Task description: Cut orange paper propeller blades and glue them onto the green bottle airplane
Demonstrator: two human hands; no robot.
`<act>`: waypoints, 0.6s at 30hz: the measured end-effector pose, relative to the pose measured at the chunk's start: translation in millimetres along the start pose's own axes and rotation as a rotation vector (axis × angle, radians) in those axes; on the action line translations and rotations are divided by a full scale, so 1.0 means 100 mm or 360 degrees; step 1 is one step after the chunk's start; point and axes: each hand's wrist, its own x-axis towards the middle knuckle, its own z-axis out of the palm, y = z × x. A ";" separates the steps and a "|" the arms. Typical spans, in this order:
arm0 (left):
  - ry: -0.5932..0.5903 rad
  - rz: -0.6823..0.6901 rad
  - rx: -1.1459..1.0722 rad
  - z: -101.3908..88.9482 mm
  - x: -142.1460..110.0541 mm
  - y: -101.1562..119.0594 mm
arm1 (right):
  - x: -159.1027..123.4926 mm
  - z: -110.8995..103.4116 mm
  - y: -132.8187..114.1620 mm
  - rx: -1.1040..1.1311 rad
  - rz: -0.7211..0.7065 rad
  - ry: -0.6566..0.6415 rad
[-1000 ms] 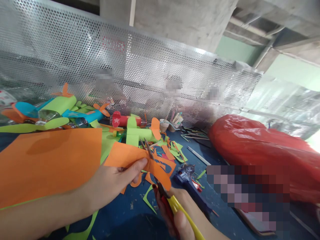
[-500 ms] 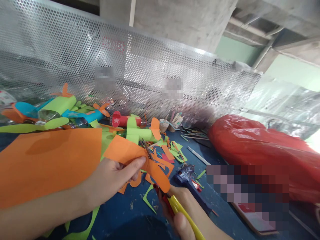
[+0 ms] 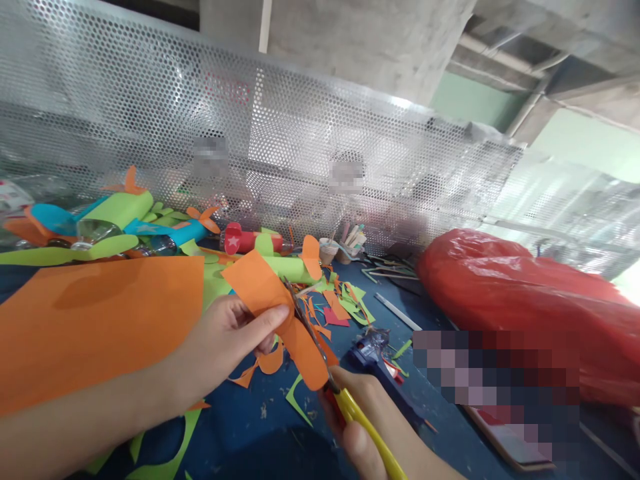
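My left hand (image 3: 240,327) pinches a piece of orange paper (image 3: 305,357) between thumb and fingers, held above the blue table. The lower end of that piece is rounded, while its upper end is still a square-cornered flap. My right hand (image 3: 363,407) grips scissors (image 3: 367,427) with yellow and red handles. Their blades lie along the right edge of the paper, pointing up and away, and look nearly closed. Beneath the left forearm is a large orange sheet (image 3: 110,320). Orange offcuts (image 3: 271,360) lie under the paper.
Paper-and-bottle planes (image 3: 185,233) crowd the back left. Cups of pens (image 3: 353,243) stand behind the scraps. A blue glue gun (image 3: 383,367), a white pen (image 3: 397,311), a phone (image 3: 515,440) and a red plastic bag (image 3: 520,300) lie to the right. A perforated metal screen (image 3: 300,140) runs behind.
The orange paper has turned in my left hand, its flap tilting more upright and its rounded end shifting left. The scissor blades, spread before, have come closer together along its edge.
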 end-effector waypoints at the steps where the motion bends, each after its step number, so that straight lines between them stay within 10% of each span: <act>1: -0.0016 -0.0017 -0.0027 0.00 0.00 0.00 | 0.00 0.00 0.00 -0.0003 0.0006 -0.0006; 18: -0.0051 -0.0123 -0.0190 -0.02 0.02 -0.01 | -0.01 0.01 0.01 -0.0044 0.0037 -0.0005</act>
